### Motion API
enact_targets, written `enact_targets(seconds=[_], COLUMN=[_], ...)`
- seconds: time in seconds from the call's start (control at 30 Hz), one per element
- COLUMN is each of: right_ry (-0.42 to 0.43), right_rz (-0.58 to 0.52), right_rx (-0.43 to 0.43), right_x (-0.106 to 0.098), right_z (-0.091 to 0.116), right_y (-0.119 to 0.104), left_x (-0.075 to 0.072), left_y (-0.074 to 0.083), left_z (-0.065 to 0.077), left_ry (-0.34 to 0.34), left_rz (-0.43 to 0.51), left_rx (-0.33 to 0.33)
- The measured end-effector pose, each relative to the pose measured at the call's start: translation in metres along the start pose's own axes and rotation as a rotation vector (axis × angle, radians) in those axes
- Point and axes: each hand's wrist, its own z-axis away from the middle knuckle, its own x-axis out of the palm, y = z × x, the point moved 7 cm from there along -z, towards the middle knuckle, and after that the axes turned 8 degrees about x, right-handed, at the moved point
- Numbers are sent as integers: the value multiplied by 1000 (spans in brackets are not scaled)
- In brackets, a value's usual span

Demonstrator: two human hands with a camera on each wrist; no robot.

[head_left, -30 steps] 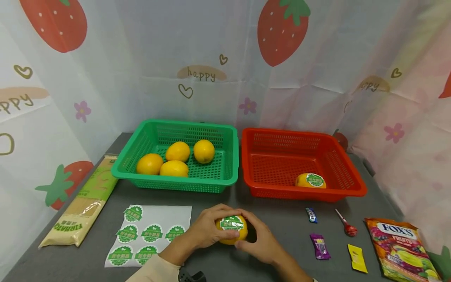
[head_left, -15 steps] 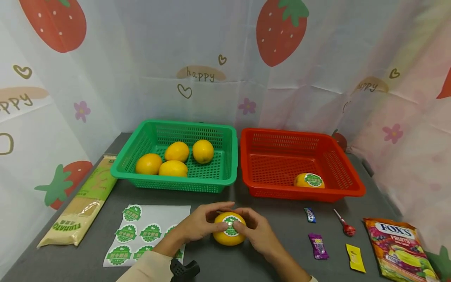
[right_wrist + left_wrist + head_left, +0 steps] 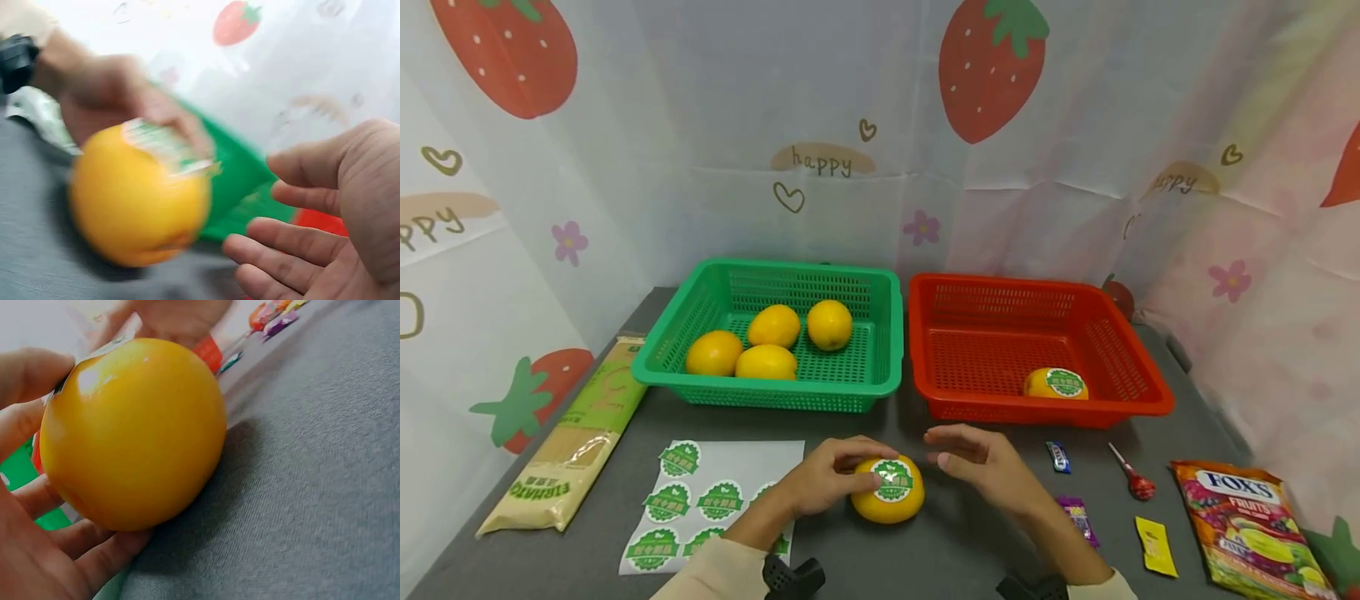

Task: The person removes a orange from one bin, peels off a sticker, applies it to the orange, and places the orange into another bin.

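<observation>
An orange [image 3: 880, 508] with a round green and white sticker [image 3: 897, 482] on its upper side rests on the dark table, in the middle of the head view. My left hand [image 3: 820, 479] holds it from the left, thumb on the sticker's edge and fingers around the far side. The left wrist view shows the orange [image 3: 137, 437] large, with fingers behind and beneath it. Apart from the fruit, to its right, my right hand [image 3: 992, 471] is raised with nothing in it, fingers loosely bent. In the right wrist view the orange [image 3: 137, 200] is blurred.
Left lies a sticker sheet [image 3: 752, 454], partly under the left forearm, beside a noodle packet [image 3: 580, 433]. Behind stand a green basket [image 3: 767, 390] with several oranges and a red basket [image 3: 985, 408] with one stickered orange. A lollipop [image 3: 1138, 483], small sweets and a Fox's bag [image 3: 1255, 525] lie right.
Both hands first held the orange, then both thumbs pressed on its sticker. Now the right hand has let go and moved right; the left hand stays on the orange.
</observation>
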Motion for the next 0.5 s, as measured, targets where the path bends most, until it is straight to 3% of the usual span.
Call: enact_targets(seconds=[0.13, 0.27, 0.4, 0.5], right_ry=[78, 231, 419, 528], right_rz=[83, 226, 439, 593], right_rx=[-74, -132, -148, -121], right_x=[-35, -76, -117, -146], right_z=[17, 35, 50, 58], right_y=[-37, -70, -90, -92], left_x=[1, 3, 5, 5], left_y=[1, 3, 4, 5], left_z=[0, 0, -1, -2], left_ry=[27, 35, 21, 0], left_rz=[-62, -113, -187, -279], left_rx=[-42, -75, -115, -152])
